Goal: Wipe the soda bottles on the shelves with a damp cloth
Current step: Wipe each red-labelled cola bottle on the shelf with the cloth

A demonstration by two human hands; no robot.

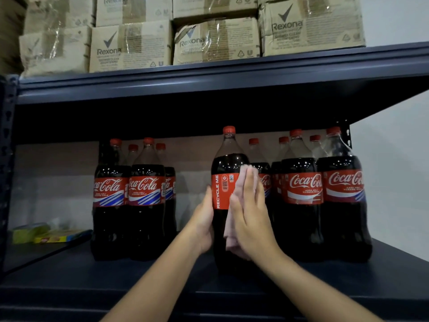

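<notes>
A tall cola bottle [226, 173] with a red cap and red label stands upright near the front of the dark shelf [116, 282], at the middle. My left hand [203, 219] grips its left side, fingers curled round the body. My right hand [249, 214] presses a pale pink cloth [241, 182] flat against the bottle's right side, fingers straight. Part of the cloth hangs below my palm. More cola bottles stand behind: a group at the left [146, 198] and a group at the right [322, 194].
Above, an upper shelf board [209, 82] carries several taped cardboard boxes [144, 45]. A yellow-green packet [44, 234] lies at the shelf's far left. A perforated upright post [8, 135] runs down the left edge. A white wall [394, 159] is to the right.
</notes>
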